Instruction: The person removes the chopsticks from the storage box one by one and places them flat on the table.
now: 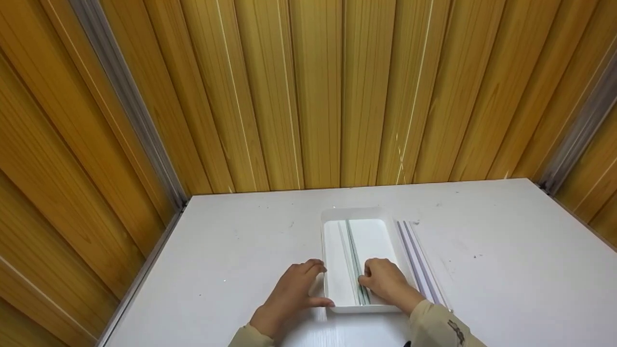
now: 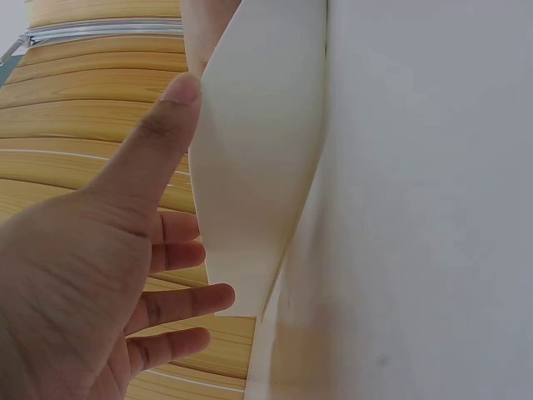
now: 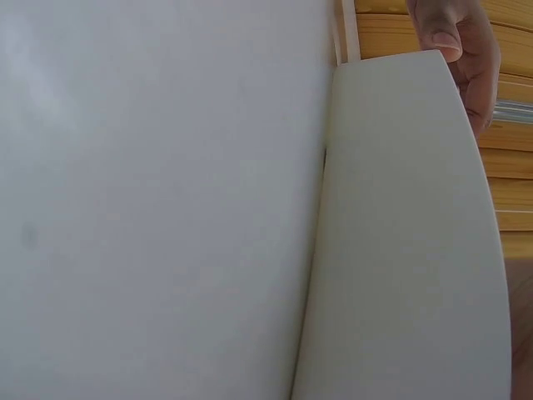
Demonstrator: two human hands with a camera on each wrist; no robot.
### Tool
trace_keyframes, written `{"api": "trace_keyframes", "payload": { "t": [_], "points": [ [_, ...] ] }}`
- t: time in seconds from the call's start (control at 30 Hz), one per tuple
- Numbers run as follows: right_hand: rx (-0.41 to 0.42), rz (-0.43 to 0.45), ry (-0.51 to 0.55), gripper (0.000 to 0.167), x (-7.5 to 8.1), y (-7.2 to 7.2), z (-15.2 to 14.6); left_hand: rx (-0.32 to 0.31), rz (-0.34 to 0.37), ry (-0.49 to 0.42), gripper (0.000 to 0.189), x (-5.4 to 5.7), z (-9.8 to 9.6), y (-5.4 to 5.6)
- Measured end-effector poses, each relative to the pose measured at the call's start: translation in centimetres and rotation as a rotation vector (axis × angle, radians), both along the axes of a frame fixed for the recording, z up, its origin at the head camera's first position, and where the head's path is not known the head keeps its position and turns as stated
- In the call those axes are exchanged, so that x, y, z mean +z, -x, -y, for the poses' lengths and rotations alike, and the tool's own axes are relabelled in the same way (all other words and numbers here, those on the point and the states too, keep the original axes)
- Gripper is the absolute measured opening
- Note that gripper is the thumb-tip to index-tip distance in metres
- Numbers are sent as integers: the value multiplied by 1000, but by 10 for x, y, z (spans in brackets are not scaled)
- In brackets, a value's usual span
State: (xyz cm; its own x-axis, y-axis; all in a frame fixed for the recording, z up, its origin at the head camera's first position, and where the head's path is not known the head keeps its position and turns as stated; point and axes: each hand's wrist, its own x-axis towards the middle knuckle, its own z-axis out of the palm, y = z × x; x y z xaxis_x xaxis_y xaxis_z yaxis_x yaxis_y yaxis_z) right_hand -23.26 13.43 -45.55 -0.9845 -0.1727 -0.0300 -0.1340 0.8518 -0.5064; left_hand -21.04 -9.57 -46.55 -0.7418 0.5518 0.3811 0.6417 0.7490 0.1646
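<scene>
Pinched together over the right half of the tray, the thumb and curled fingers of the right hand (image 1: 387, 280) hold the green strips (image 1: 352, 241) toward their near end. Those thin strips lie lengthwise inside the white tray (image 1: 361, 309), running from its far wall to its near wall and parting slightly near the bottom. Just left of them lies a pale strip (image 1: 347, 260), also in the tray.

At the tray's near left corner is the left hand (image 1: 295, 290) — thumb against the near wall, fingers along the left side, thumb and fingers well apart. In the left wrist view its fingers look fairly straight beside the wall.

Lilac strips (image 1: 414, 255) lie on the white table (image 1: 241, 250) just right of the tray, roughly lengthwise too. Small dark specks dot the tabletop. Beige sleeves (image 1: 434, 320) cover both forearms — the right one bears a dark mark. Behind and to both sides stand wood-grain panels (image 1: 313, 96), with grey metal posts (image 1: 135, 106) at the corners.
</scene>
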Motion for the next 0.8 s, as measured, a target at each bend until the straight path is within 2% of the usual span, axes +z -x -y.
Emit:
{"api": "trace_keyframes", "payload": {
  "t": [0.2,0.43,0.57,0.8],
  "points": [
    [-3,-13,-9,21,-1,0,1,-25,-41,-19,67,-2,1,1],
    [9,-1,-20,17,-1,0,0,-15,-30,-13,67,0,1,0],
    [20,12,-34,16,-1,0,-1,-19,-46,-3,66,0,1,0],
    [14,-18,-76,16,-1,2,1,-29,-56,-9,66,-1,1,0]
  ]
}}
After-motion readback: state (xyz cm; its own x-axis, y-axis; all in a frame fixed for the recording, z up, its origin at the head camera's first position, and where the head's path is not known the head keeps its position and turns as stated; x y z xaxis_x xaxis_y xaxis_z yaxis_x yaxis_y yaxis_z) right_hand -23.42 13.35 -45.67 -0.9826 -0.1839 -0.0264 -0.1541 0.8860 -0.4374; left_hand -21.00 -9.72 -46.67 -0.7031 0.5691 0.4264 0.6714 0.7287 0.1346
